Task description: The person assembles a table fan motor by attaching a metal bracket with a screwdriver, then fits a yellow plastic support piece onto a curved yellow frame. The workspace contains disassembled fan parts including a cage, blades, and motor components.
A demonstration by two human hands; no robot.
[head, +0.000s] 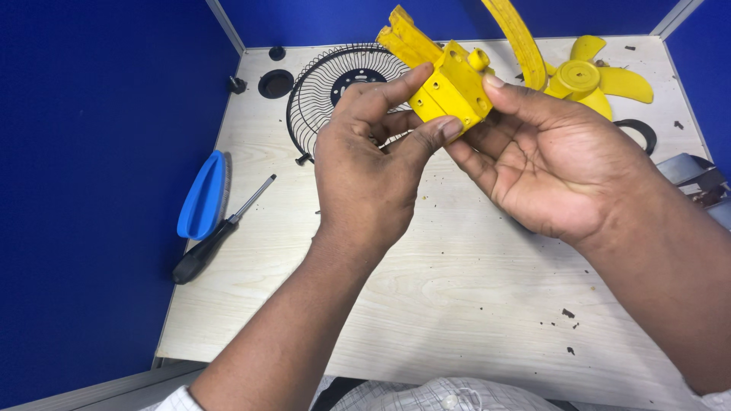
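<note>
Both my hands hold a yellow plastic fan housing (449, 84), a boxy block with small screw holes and a knob on top, above the pale wooden table (426, 289). My left hand (369, 164) pinches its near side with thumb and forefinger. My right hand (544, 164) cups it from the right, thumb on its top edge. Behind the hands lies a black wire fan guard (327, 84), partly hidden by my left hand. A yellow fan blade (590, 76) rests at the back right.
A black-handled screwdriver (217, 232) and a blue oval plastic piece (202, 196) lie at the table's left edge. Black round caps (276, 82) sit at the back left, a black ring (636, 133) and grey parts (697, 175) at the right. Blue partition walls surround the table.
</note>
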